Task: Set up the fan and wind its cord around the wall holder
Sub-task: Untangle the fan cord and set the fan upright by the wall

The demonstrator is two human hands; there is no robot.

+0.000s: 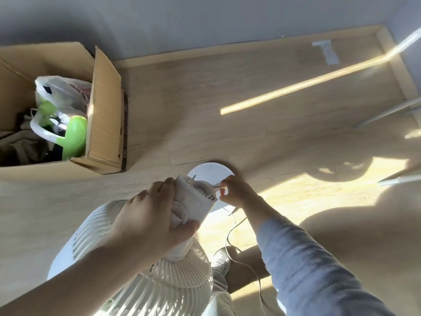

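Spreading across nearly the whole view is a pale wood-plank floor, crossed by a bright stripe of sunlight and by broad soft shadows.

At the left stands an open brown cardboard box. A dark printed strip runs down its near corner edge, but the characters are too small and skewed to read. Inside it lie a thin white plastic bag, with a blurred reddish print that cannot be made out, and a glossy lime-green plastic object.

A white plastic pedestal fan fills the lower middle, seen from above and behind. Its ribbed round grille is nearest the camera, and its boxy slotted motor housing is above that. Its flat round base rests on the floor beyond the housing. A round white control dial sits on the housing. The marks around it are illegible, and no brand name can be seen.

A grey-blue long sleeve covers the right arm.

The left hand grips the motor housing, fingers curled over its far side and thumb on its near edge. The right hand, just beside the back of the housing, pinches the thin pale power cord between thumb and fingertips. The cord hangs from there in loose curves past a grey shoe.

A small strip of pale tape lies on the floor near the far wall.
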